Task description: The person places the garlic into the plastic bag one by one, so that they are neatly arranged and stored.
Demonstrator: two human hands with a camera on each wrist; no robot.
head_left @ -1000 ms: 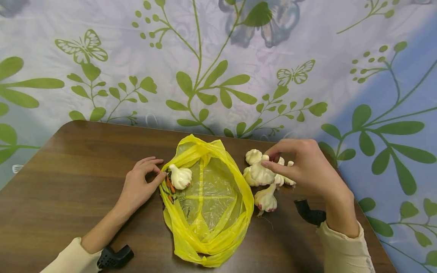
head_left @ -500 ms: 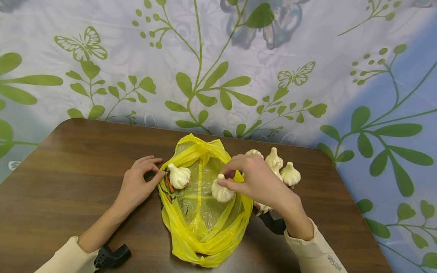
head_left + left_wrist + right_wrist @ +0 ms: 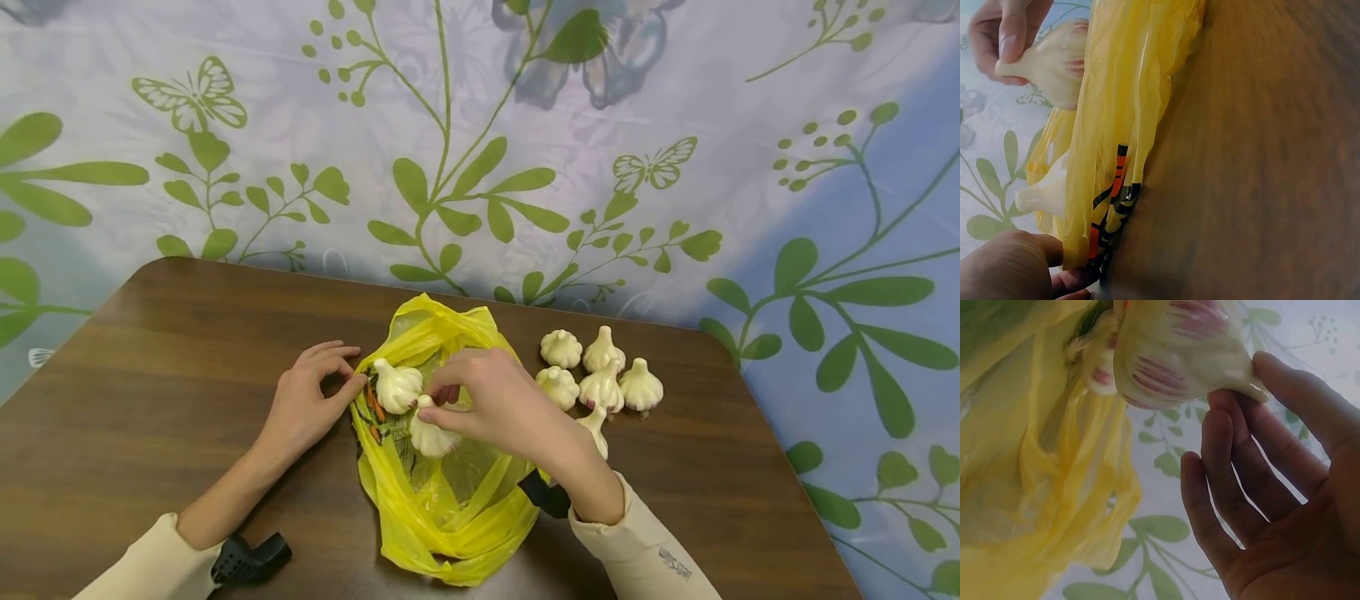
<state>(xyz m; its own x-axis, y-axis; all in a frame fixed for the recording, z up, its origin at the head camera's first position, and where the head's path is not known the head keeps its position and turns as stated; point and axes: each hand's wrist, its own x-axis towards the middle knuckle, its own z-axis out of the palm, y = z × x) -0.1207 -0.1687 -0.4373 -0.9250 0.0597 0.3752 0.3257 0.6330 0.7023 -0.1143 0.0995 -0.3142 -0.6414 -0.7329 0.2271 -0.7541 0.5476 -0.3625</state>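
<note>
My right hand (image 3: 495, 404) pinches a garlic bulb (image 3: 432, 435) by its stem, above the opening of a yellow plastic bag (image 3: 457, 554). Purple streaks mark that bulb's underside in the right wrist view. At the bag's left side, my left hand (image 3: 309, 400) pinches the rim between thumb and fingers, as the left wrist view shows (image 3: 1019, 262) up close. A second garlic bulb (image 3: 397, 386) lies inside the bag near that rim, beside black and orange print.
Several garlic bulbs (image 3: 602, 385) stand grouped on the brown wooden table (image 3: 202, 350), right of the bag. Behind the table hangs a cloth (image 3: 480, 100) with leaves and butterflies. A black wrist-worn device (image 3: 251, 560) sits by each sleeve.
My right hand has lifted a garlic bulb from the group on the right and carried it left over the bag. The left hand has stayed at the rim.
</note>
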